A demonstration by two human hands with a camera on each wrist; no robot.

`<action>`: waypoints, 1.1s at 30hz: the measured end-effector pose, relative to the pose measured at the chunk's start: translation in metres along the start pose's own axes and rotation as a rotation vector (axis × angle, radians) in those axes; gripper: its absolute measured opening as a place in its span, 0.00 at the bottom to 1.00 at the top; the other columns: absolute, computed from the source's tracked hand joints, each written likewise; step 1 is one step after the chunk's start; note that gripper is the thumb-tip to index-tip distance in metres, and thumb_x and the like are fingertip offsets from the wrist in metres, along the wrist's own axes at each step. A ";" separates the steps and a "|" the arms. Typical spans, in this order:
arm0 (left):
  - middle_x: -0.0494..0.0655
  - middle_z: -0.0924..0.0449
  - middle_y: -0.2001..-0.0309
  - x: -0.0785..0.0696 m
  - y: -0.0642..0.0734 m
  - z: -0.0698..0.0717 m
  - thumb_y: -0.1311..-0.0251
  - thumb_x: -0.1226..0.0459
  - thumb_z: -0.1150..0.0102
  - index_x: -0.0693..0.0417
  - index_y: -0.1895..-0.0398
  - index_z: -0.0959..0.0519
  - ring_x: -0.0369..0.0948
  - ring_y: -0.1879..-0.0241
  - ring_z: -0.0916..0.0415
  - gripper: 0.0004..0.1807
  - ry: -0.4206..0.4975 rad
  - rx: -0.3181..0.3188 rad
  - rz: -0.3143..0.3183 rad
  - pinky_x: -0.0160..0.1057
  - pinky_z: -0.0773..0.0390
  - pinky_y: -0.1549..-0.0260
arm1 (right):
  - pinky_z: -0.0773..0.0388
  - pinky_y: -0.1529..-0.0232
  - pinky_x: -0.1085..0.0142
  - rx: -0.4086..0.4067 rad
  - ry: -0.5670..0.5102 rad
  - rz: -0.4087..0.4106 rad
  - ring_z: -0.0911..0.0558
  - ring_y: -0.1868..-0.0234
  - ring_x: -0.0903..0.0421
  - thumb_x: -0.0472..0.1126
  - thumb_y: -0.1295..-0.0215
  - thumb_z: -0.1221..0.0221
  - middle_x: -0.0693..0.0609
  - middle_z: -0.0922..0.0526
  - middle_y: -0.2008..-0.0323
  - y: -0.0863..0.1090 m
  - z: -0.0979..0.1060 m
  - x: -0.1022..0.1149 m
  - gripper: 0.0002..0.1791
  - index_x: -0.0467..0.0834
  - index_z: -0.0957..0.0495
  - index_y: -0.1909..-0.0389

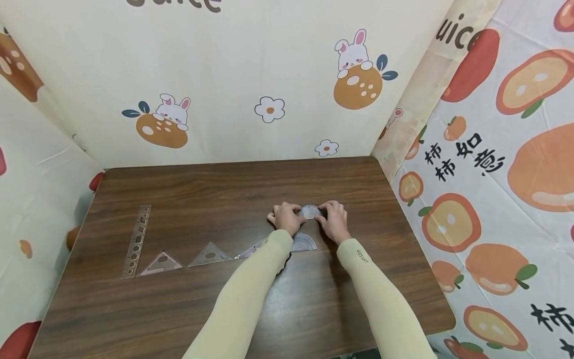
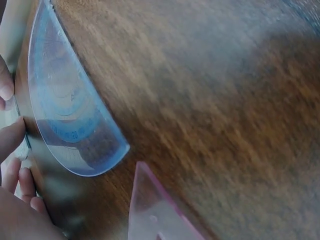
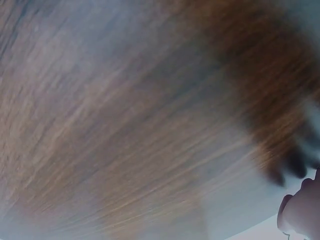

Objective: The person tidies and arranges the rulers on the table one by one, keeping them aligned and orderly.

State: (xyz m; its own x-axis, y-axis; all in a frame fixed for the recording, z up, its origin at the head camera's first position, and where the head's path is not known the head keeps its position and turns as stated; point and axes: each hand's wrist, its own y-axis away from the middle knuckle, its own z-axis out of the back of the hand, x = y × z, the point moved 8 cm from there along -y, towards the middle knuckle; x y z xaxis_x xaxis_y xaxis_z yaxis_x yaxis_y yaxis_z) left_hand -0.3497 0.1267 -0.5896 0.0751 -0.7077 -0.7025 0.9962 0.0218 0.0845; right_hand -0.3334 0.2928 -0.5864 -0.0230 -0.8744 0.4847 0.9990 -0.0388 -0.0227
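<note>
In the head view, a small clear protractor (image 1: 310,212) is held between both hands. My left hand (image 1: 287,218) pinches its left end with thumb and fingers, while my right hand (image 1: 334,222) grips the right end. Just nearer to me lies a larger, bluish protractor (image 1: 305,243), partly behind the left sleeve. It fills the left side of the left wrist view, beside the left fingers (image 2: 11,137). A pink-edged set square (image 2: 160,215) has its tip close to that protractor's corner. The right wrist view catches only part of the right hand (image 3: 302,212) at its lower right.
Leftward along the brown wooden table (image 1: 202,319) lie a clear set square (image 1: 210,255), a smaller pinkish set square (image 1: 161,264) and a long ruler with cut-out shapes (image 1: 136,242). Printed cloth (image 1: 224,124) hangs behind the table and at both sides.
</note>
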 end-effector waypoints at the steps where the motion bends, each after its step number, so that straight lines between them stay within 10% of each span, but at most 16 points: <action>1: 0.43 0.18 0.58 -0.001 0.000 0.000 0.57 0.58 0.24 0.43 0.59 0.14 0.48 0.52 0.32 0.17 0.001 -0.007 -0.004 0.54 0.45 0.51 | 0.44 0.35 0.45 0.000 0.003 -0.001 0.35 0.38 0.42 0.46 0.38 0.37 0.43 0.29 0.43 0.000 0.000 0.000 0.19 0.42 0.23 0.49; 33: 0.42 0.17 0.62 -0.035 0.011 -0.006 0.55 0.58 0.25 0.47 0.59 0.13 0.38 0.61 0.20 0.17 -0.031 -0.033 -0.283 0.41 0.32 0.59 | 0.26 0.45 0.54 0.051 -0.158 0.014 0.24 0.50 0.47 0.41 0.36 0.39 0.42 0.29 0.50 0.005 0.014 -0.022 0.20 0.39 0.28 0.46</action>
State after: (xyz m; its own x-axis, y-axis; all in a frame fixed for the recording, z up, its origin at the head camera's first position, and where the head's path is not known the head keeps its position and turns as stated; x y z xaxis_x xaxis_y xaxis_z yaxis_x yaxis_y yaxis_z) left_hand -0.3412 0.1560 -0.5680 -0.2069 -0.7104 -0.6727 0.9783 -0.1570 -0.1351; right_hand -0.3277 0.3190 -0.5851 -0.0068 -0.7875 0.6163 0.9999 0.0006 0.0118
